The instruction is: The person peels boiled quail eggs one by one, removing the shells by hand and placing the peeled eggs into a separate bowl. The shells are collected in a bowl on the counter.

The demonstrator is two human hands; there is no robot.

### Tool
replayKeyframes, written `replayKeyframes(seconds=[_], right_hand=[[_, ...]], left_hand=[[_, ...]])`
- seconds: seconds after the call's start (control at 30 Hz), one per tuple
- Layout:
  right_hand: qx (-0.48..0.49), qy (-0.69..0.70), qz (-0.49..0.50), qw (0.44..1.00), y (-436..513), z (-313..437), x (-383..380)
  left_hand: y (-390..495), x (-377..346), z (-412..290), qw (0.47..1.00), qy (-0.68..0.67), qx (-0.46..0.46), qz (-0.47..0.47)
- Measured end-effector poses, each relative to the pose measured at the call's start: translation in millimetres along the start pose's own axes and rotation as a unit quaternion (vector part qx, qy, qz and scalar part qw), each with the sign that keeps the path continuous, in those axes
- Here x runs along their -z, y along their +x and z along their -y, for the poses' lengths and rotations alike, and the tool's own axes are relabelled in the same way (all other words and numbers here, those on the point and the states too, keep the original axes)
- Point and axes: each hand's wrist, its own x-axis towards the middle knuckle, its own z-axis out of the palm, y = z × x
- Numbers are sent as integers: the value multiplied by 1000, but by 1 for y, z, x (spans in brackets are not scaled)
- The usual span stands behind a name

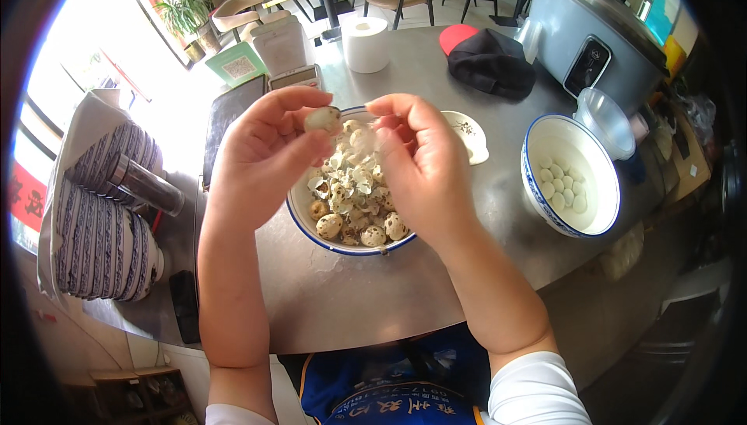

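My left hand (262,156) pinches a partly peeled quail egg (321,120) between thumb and fingers. Some speckled shell still clings to its right end. Just to the right, my right hand (429,168) has its fingers curled and apart from the egg. A pale blur lies by those fingertips, and whether they grip a bit of shell is unclear. Beneath both hands stands a white bowl with a blue rim (350,250). It holds speckled quail eggs (373,236) and a heap of broken shell (356,183); the hands cover part of it.
At right, a blue-and-white bowl (534,191) holds peeled eggs (560,183) in liquid. Behind it are a plastic tub (607,124) and large cooker (583,46). A small dish (473,133), cap (490,63) and paper roll (366,46) lie farther back. Stacked bowls (105,244) and a phone (184,306) sit left.
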Motion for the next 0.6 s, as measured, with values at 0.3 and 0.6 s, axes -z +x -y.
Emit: replayKeyframes(seconds=[0.3, 0.6], right_hand=[[-67, 193, 53, 978, -6, 1, -6], [4, 104, 7, 995, -7, -4, -7]], left_hand=[[-6, -31, 7, 973, 221, -60, -30], [-8, -38, 6, 962, 264, -59, -34]])
